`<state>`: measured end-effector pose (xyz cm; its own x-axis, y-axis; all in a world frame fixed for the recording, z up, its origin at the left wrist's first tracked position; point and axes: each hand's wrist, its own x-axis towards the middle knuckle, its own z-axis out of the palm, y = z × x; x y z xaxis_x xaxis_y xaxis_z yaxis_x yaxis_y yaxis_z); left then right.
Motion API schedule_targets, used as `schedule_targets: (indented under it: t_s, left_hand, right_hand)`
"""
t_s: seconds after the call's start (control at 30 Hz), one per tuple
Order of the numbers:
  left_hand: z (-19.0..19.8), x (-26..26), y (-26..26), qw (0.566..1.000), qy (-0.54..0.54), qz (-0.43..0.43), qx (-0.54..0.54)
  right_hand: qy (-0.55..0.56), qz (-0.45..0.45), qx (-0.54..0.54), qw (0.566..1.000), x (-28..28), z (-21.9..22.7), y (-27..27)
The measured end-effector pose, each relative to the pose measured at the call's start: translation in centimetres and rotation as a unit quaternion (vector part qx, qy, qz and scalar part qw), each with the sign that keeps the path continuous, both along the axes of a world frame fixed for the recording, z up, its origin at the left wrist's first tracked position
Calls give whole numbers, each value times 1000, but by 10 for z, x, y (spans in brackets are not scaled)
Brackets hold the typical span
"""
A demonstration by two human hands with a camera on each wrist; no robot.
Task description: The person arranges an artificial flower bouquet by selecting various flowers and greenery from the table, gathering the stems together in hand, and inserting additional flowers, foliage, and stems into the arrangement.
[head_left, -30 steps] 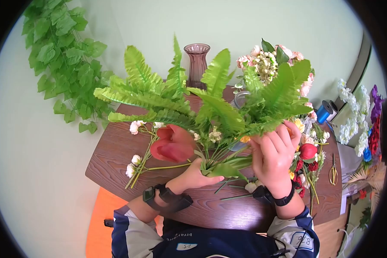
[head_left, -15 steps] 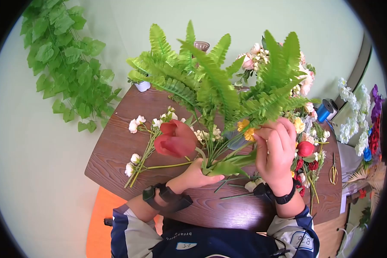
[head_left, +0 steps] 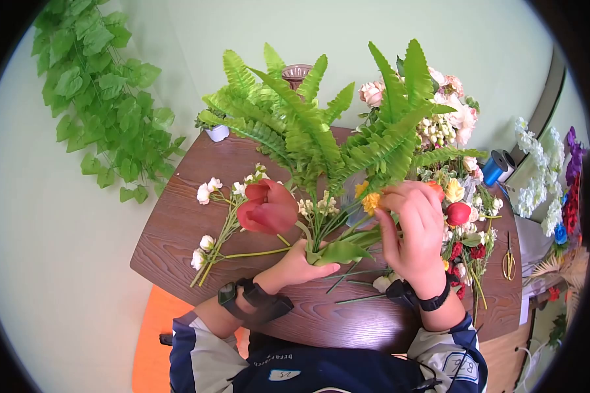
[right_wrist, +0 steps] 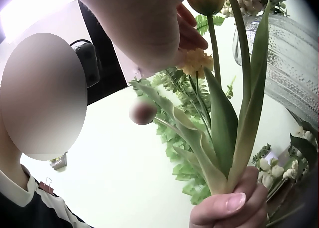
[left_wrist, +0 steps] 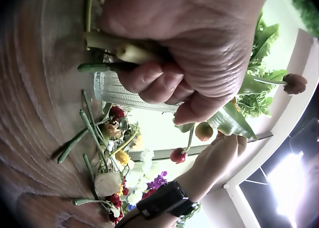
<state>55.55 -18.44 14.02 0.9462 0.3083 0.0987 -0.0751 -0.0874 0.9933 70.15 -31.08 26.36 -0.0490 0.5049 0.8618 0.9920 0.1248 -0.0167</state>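
Note:
In the head view my left hand [head_left: 301,265] grips a bouquet by its stems, the thumb along a broad green leaf [head_left: 344,252]. Cut stem ends [left_wrist: 130,53] stick out below that fist in the left wrist view. The bouquet carries tall green ferns [head_left: 308,141], a large red tulip [head_left: 269,208] leaning left, a smaller red tulip [head_left: 459,213] and an orange tulip [right_wrist: 205,0]. My right hand [head_left: 416,232] is raised at its right side, finger and thumb pinching at a yellow flower [head_left: 372,202]. Palm and wrist partly hide those fingertips in the right wrist view.
Behind the bouquet stands a clear glass vase [right_wrist: 291,63], and farther back a purple vase [head_left: 296,73]. White flower sprays [head_left: 206,242] lie left on the wooden table [head_left: 170,249]. Mixed flowers, scissors [head_left: 509,265] and a blue ribbon spool [head_left: 493,170] are at right.
The ferns have tipped back and upright, uncovering the yellow flowers and a small potted plant. My right hand has shifted slightly left with the yellow flower since half a second ago; my left keeps its grip.

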Motion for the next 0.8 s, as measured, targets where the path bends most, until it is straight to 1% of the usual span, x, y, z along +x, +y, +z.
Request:
schedule_targets:
  t_s: [0.13, 0.2, 0.3, 0.33, 0.4, 0.43, 0.5, 0.53, 0.57, 0.67, 0.73, 0.8]
  left_hand:
    - [-2, -1, 1, 1000, 9, -13, -2]
    - [-2, -1, 1, 1000, 4, -11, 9]
    - [-8, 1, 1, 1000, -15, -5, 27]
    - [-10, 1, 0, 999, -27, -2, 33]
    - [-10, 1, 0, 999, -27, 2, 29]
    - [-9, 1, -1, 999, -27, 5, 26]
    - [-5, 1, -3, 999, -40, 17, 24]
    - [-4, 1, -4, 998, -52, 30, 22]
    - [-4, 1, -4, 998, -52, 29, 23]
    - [-5, 1, -3, 999, -45, 27, 2]
    - [-11, 3, -2, 998, -55, 24, -20]
    - [-17, 2, 1, 999, -37, 17, -6]
  right_hand:
    - [14, -12, 13, 1000, -3, 0, -2]
    - [-28, 9, 37, 999, -3, -1, -3]
    - [-56, 21, 35, 998, -3, -3, -5]
    - [-56, 21, 34, 998, -5, -2, -5]
    - [-125, -6, 17, 992, -11, 0, -5]
    - [-125, -6, 17, 992, -12, -1, -4]
    - [-178, 3, -8, 984, -15, -4, -2]
    - [-180, 13, -41, 983, -16, -4, -2]
    - [-179, 12, -41, 983, -17, -4, -1]
    - [-126, 31, -150, 980, -21, -5, 1]
    - [-125, 25, -159, 979, -19, -9, 3]
    - [-126, 20, -169, 977, -17, -10, 3]
